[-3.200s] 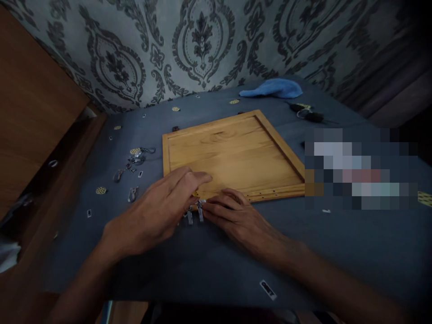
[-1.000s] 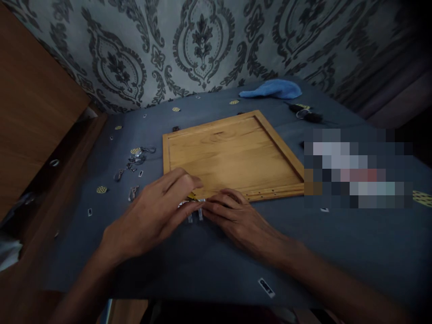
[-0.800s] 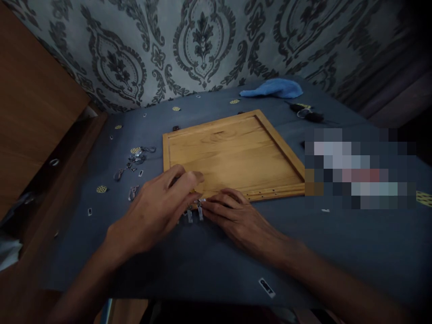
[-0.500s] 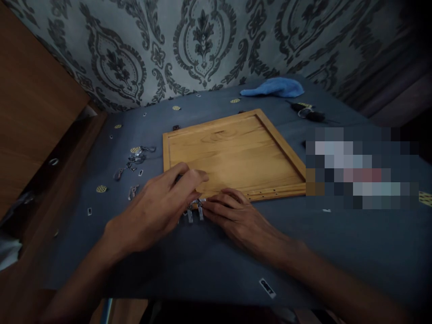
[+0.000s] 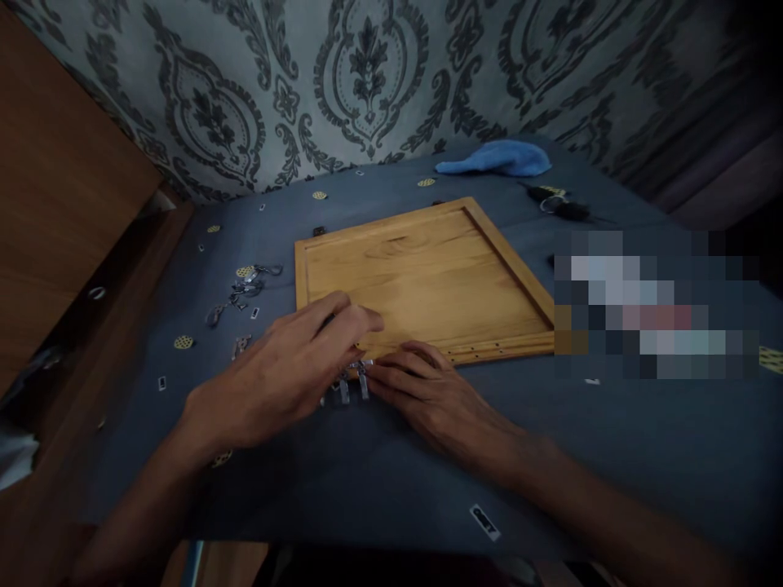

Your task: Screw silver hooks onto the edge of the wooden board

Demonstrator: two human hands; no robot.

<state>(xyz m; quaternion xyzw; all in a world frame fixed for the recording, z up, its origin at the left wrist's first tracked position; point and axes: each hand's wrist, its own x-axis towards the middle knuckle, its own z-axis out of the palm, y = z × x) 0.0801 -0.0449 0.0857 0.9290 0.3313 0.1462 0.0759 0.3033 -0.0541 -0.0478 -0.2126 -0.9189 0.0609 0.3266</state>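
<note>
At seven o'clock on the golden-brown wooden panel with a raised rim (image 5: 422,269), small silver metal fittings (image 5: 364,386) sit by the near edge. The right hand (image 5: 422,390) lies at six o'clock, fingers bent, fingertips touching a fitting; whether they pinch it, I cannot tell. The left hand (image 5: 281,371) arches in from eight o'clock, fingers drawn close together; anything between them is hidden. For clean work, the right fingertips should probably press that fitting steady and square to the edge, the left avoiding any sideways push.
</note>
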